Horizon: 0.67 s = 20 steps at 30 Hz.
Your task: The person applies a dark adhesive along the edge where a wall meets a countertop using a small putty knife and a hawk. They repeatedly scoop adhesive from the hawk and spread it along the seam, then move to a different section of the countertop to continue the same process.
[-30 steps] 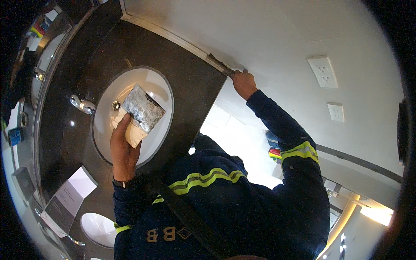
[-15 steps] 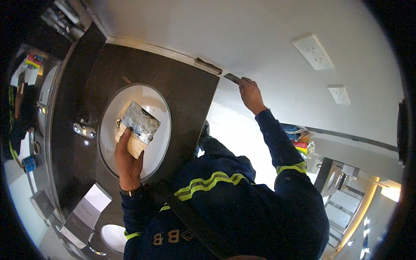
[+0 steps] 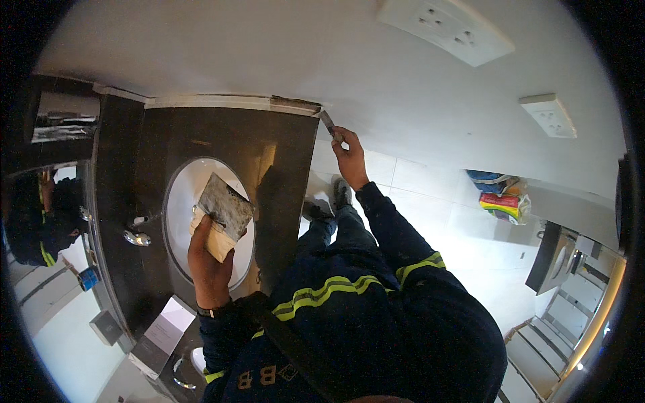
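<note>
My left hand (image 3: pixel 211 267) is closed round the pale tan part of a flat board (image 3: pixel 228 205) with a grey, smeared face. The board is held over the white oval basin (image 3: pixel 177 191) in the dark countertop (image 3: pixel 235 134). My right hand (image 3: pixel 351 161) grips a putty knife (image 3: pixel 328 122), with its blade up by the countertop's far right corner. The blade tip is near the end of the pale strip (image 3: pixel 208 102) between wall and countertop; I cannot tell whether it touches. A dark, rough gap (image 3: pixel 295 105) shows in that strip, left of the blade.
A chrome tap (image 3: pixel 137 238) stands left of the basin. An open box (image 3: pixel 163 336) lies at the lower left. White sockets (image 3: pixel 447 30) are on the wall. Bright-coloured bags (image 3: pixel 502 201) rest on the floor by the wall at right. My feet (image 3: pixel 341 191) are beside the countertop.
The view has turned and shifted. The putty knife's blade has come closer to the countertop corner and points more steeply upward. The board stays in my left hand above the basin.
</note>
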Motion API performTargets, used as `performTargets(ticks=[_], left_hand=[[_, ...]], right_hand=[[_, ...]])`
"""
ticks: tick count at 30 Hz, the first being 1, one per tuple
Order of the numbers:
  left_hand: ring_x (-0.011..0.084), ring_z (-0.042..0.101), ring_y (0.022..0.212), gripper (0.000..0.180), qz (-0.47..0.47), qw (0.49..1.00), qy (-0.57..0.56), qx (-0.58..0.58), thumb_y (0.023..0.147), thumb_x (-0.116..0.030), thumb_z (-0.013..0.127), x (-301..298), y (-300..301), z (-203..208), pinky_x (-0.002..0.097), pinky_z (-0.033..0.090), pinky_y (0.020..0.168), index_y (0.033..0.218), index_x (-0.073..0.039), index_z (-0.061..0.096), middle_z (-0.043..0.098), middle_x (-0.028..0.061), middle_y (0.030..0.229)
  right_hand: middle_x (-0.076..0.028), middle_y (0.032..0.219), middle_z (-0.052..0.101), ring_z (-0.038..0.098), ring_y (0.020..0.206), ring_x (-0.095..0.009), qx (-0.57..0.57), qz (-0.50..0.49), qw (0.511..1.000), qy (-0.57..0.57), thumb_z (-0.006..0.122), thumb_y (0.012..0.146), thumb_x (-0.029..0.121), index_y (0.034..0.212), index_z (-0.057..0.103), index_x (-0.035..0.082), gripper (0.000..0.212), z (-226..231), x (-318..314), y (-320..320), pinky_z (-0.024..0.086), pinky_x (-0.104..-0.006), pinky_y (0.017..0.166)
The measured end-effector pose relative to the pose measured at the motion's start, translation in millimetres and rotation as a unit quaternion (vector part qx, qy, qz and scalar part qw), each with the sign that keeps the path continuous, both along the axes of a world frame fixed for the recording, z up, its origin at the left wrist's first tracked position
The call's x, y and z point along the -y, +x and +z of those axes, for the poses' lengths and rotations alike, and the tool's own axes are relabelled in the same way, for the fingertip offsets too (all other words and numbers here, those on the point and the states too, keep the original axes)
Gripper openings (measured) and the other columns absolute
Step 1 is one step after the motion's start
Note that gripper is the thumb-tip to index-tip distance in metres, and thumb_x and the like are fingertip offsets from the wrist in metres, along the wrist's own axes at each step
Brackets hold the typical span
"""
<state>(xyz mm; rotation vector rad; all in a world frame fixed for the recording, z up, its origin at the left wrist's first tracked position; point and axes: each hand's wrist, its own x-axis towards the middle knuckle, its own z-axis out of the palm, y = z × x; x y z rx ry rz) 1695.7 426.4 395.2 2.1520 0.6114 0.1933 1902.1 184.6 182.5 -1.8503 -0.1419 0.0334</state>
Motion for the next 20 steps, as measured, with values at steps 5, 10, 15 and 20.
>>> performTargets(ticks=[5, 10, 15, 20], left_hand=[[0.0279, 0.059, 0.109, 0.060, 0.134, 0.944, -0.301, 0.023, 0.071, -0.002, 0.077, 26, 25, 21, 0.0370, 0.048, 0.092, 0.123, 0.007, 0.049, 0.059, 0.0220, 0.117], [0.0290, 0.059, 0.110, 0.058, -0.006, 0.999, 0.011, -0.051, 0.070, 0.002, 0.076, 37, 32, 17, 0.0368, 0.047, 0.093, 0.122, 0.007, 0.050, 0.060, 0.0215, 0.115], [0.0282, 0.058, 0.111, 0.052, 0.141, 0.761, -0.630, 0.065, 0.078, -0.004, 0.066, 61, 63, 18, 0.0360, 0.047, 0.095, 0.126, 0.003, 0.048, 0.058, 0.0184, 0.120], [0.0294, 0.053, 0.119, 0.063, -0.129, 0.991, 0.016, -0.037, 0.068, -0.005, 0.078, 78, 82, 29, 0.0363, 0.039, 0.103, 0.125, -0.002, 0.052, 0.056, 0.0195, 0.126]], right_hand=[[-0.009, 0.117, 0.054, 0.053, 0.109, -0.020, -0.008, -0.010, 0.997, 0.075, 0.057, 0.088, 0.001, 0.125, 0.052, 0.008, 0.037, -29, -5, 8, 0.046, -0.0322, 0.091], [-0.012, 0.124, 0.053, 0.055, 0.110, -0.027, -0.195, 0.054, 0.940, 0.273, 0.055, 0.089, -0.001, 0.126, 0.049, 0.007, 0.039, 6, 7, 7, 0.048, -0.0366, 0.093], [-0.014, 0.139, 0.042, 0.046, 0.126, -0.031, -0.325, 0.180, 0.810, 0.454, 0.050, 0.093, 0.003, 0.135, 0.040, 0.011, 0.044, 115, 44, -10, 0.046, -0.0434, 0.096], [-0.012, 0.138, 0.041, 0.038, 0.131, -0.031, -0.230, 0.334, 0.803, 0.435, 0.048, 0.095, 0.005, 0.137, 0.039, 0.012, 0.044, 177, 64, -15, 0.045, -0.0529, 0.098]])
